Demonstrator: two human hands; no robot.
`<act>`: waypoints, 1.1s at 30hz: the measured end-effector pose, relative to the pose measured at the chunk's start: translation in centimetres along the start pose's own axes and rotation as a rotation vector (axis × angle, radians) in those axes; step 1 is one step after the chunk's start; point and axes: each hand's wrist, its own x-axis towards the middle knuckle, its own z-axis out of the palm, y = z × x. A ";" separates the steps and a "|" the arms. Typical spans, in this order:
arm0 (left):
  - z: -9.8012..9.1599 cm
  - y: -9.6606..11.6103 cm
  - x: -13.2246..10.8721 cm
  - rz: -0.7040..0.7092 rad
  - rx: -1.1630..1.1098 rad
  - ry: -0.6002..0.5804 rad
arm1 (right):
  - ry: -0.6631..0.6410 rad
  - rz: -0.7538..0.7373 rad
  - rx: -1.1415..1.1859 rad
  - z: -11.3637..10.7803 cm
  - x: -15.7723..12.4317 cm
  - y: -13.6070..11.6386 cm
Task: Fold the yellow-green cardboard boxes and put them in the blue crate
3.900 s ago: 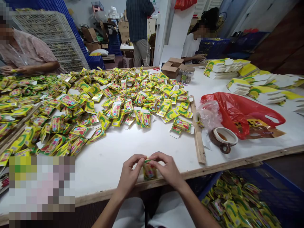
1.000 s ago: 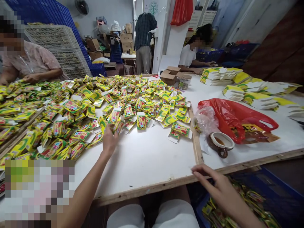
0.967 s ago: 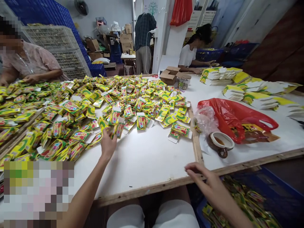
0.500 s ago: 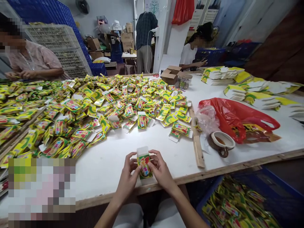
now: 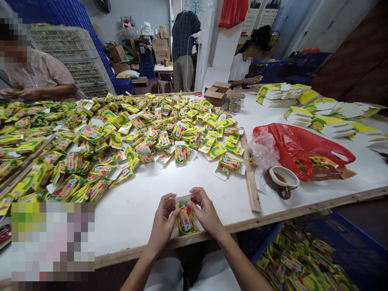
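Between my two hands, close to the table's front edge, is a small green and yellow printed box (image 5: 186, 220) with its white flap at the far end. My left hand (image 5: 165, 218) grips its left side, thumb on the printed face and fingers curled at the flap end. On the other side my right hand (image 5: 206, 212) holds it likewise, fingertips at the flap's right corner. The flap looks bent over and is partly covered by my fingers. Beyond my hands, a similar box (image 5: 180, 153) lies with its white flap up, beside a large heap of such boxes (image 5: 136, 133).
At the right, a wooden strip (image 5: 251, 178) borders a brown mug (image 5: 280, 182) and a red plastic bag (image 5: 291, 145). Stacks of flat cartons (image 5: 281, 95) lie behind. A blue crate (image 5: 333, 250) of boxes stands below, right. Co-workers sit at left (image 5: 42, 76) and far right (image 5: 241, 66).
Both hands have shifted their fingers to the far end of the box. Its flap, upright before, now appears folded down and shorter. The box sits slightly nearer to me.
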 end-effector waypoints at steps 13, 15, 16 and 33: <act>1.0 1.5 -0.1 -0.014 0.138 0.085 | 0.010 -0.053 -0.155 -0.2 -0.5 -1.9; 1.1 1.4 0.1 -0.028 0.151 0.125 | 0.033 -0.019 -0.188 0.0 -0.3 -2.1; 1.1 1.4 0.2 -0.032 0.154 0.132 | 0.041 -0.010 -0.196 0.1 -0.2 -2.3; 0.4 0.8 -0.8 0.004 0.192 -0.001 | -0.021 -0.005 -0.040 0.0 -1.2 -0.5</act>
